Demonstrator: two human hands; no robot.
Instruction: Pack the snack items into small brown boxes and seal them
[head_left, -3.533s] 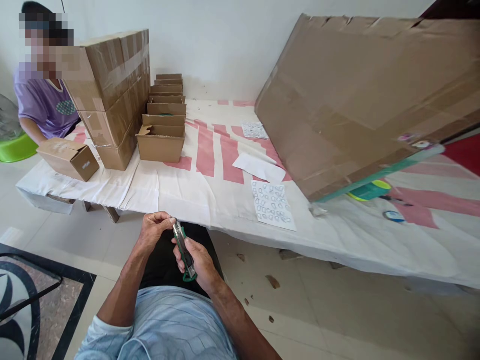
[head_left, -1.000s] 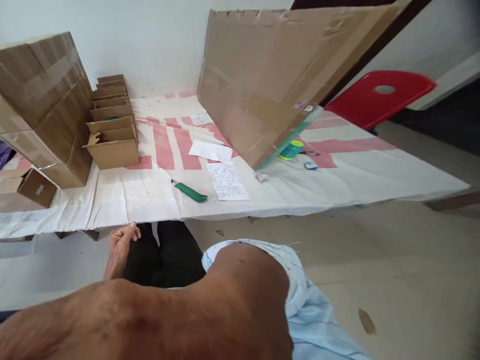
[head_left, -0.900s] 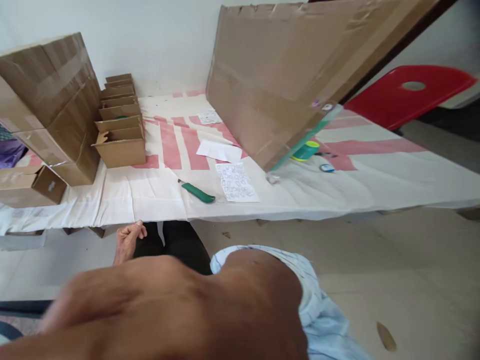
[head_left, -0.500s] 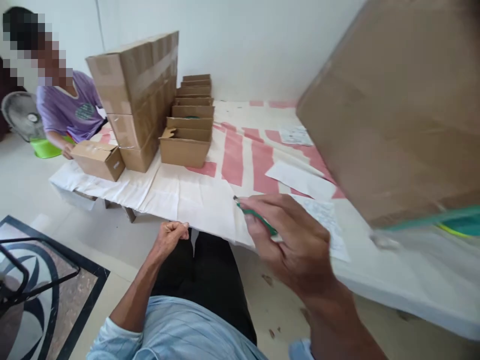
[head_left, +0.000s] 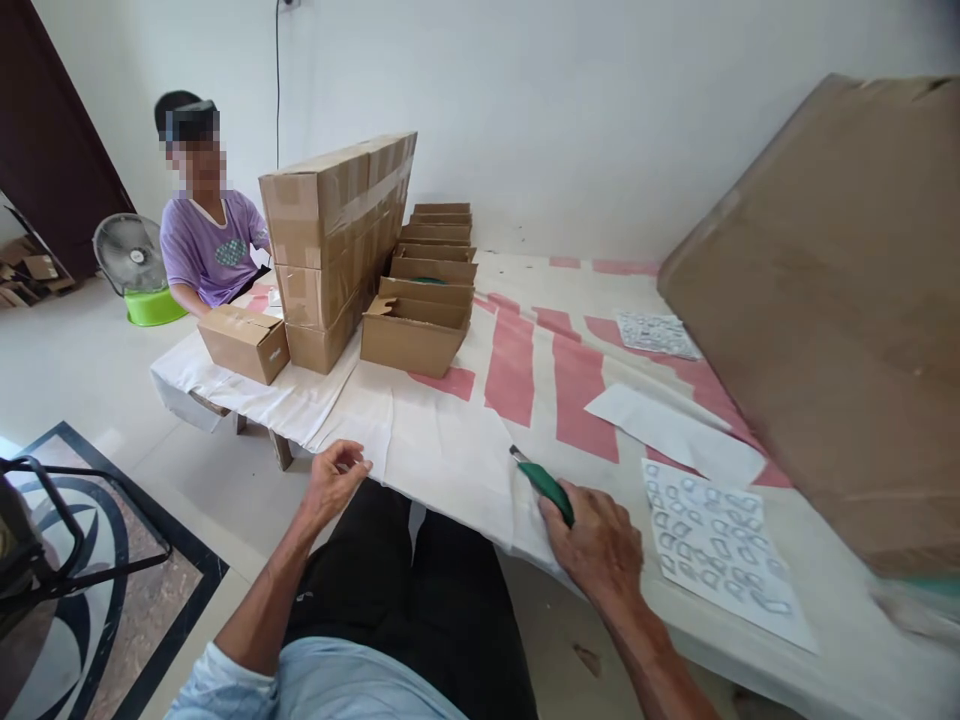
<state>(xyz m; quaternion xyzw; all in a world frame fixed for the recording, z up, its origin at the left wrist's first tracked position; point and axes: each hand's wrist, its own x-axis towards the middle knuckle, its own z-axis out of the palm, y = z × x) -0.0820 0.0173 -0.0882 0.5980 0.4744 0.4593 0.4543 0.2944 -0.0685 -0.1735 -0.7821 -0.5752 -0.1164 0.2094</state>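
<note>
In my right hand point(head_left: 596, 540), a green utility knife point(head_left: 546, 487) points up and left over the front edge of the table, its short metal tip above the white cloth. My left hand point(head_left: 337, 485) hovers at the table's near edge, fingers loosely curled with a gap to the thumb, and I see nothing held in it. A thin pale sheet point(head_left: 375, 432) lies on the cloth just beyond these fingers. To the right of the knife is a paper sheet with rows of small outlined shapes point(head_left: 709, 535). A blank white sheet point(head_left: 667, 430) lies behind it.
Open cardboard boxes point(head_left: 416, 335) stand in a row beside a taped carton stack point(head_left: 300, 225). One closed carton point(head_left: 244, 340) sits near a co-worker in a purple shirt point(head_left: 214, 250). A large cardboard box point(head_left: 847, 330) looms at right. A fan point(head_left: 131, 255) stands behind.
The view has shifted so the scene sits farther right and lower. My right hand has lowered toward the table with the knife. My left fingers have loosened from a tight curl.
</note>
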